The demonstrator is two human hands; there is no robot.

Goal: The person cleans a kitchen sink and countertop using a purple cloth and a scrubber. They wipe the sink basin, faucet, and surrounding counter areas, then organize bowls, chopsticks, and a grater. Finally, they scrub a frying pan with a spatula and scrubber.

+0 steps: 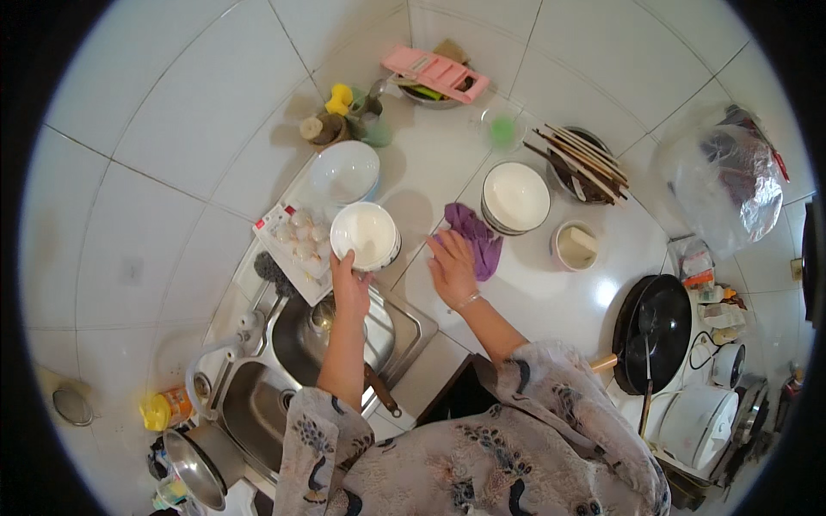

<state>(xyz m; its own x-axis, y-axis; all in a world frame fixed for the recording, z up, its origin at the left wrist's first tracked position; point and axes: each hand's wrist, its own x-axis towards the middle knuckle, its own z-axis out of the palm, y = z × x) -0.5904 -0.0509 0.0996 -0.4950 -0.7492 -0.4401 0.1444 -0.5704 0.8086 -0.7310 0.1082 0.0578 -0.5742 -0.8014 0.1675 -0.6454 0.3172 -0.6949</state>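
My left hand (350,288) grips a small white bowl (365,236) by its near edge, thumb against the side. The bowl is upright, its white inside facing up, with a dark pattern on its outer wall. On the counter, my right hand (453,271) has its fingers on the left part of a crumpled purple cloth (476,243), some of which is hidden beneath them. Just beyond the cloth stands a stack of white bowls (516,198). A larger white bowl (345,172) sits behind the one in my left hand.
Eggs in a tray (303,236) lie left of the held bowl, beside a steel sink (422,331). A knife handle (381,391) juts over the sink's edge. Chopsticks (589,159) rest across a dark bowl. To the right are a cup (575,247) and a black wok (658,331).
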